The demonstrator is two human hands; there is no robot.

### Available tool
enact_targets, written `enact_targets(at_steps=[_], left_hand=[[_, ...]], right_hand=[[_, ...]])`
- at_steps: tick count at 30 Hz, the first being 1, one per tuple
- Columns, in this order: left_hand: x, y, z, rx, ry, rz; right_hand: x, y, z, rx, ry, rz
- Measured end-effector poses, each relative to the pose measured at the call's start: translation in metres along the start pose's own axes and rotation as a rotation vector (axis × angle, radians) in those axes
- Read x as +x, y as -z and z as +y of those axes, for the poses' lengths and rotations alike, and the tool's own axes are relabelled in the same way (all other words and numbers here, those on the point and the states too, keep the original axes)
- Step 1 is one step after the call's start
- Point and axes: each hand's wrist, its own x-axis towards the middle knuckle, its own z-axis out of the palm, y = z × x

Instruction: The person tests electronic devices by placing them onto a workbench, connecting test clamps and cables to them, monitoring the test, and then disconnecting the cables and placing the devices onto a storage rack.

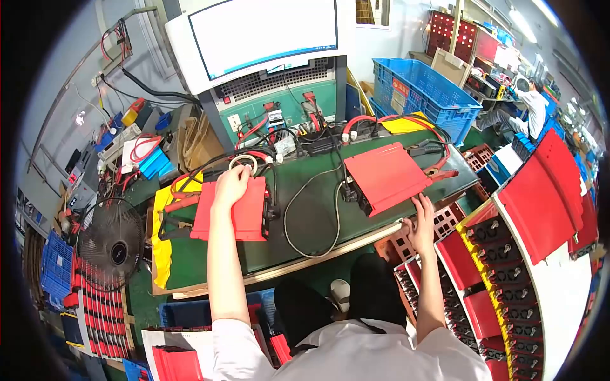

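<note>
My left hand (232, 185) is closed at the top edge of the left red box (249, 213), by a pale ring-shaped loop (243, 162); what its fingers grip is too small to make out. My right hand (420, 222) has its fingers apart, at the table's front edge just below the right red box (386, 176). Black plugs and cables (349, 190) sit at that box's left side. A red clamp (443, 175) lies at its right corner. Between the two boxes a thin cable (287, 219) loops over the green table top (318, 222).
A monitor (267, 38) stands behind the table. Blue crate (419, 95) is at back right, a black fan (113, 244) at left. Racks of red boxes (540, 197) stand close on my right. A seated person (530, 108) is far right. Yellow cloth (162, 247) hangs at the table's left end.
</note>
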Motion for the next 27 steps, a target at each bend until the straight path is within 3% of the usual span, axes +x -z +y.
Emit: enact_targets(at_steps=[9,20,22,24,27], left_hand=[[0.005,-0.013,-0.019,0.021,-0.078,0.062],[0.007,-0.008,-0.014,-0.019,-0.004,-0.023],[0.006,-0.007,-0.015,-0.01,0.008,-0.034],[0.007,-0.007,-0.015,-0.003,0.008,-0.035],[0.007,-0.005,-0.011,-0.005,0.035,-0.061]], right_hand=[[0.002,0.002,-0.001,-0.004,0.014,0.009],[-0.005,-0.008,-0.023,-0.13,-0.036,0.062],[-0.002,0.0,-0.06,-0.015,-0.01,0.185],[-0.008,0.0,-0.101,0.124,0.017,0.172],[-0.009,-0.008,-0.159,0.27,0.261,-0.028]])
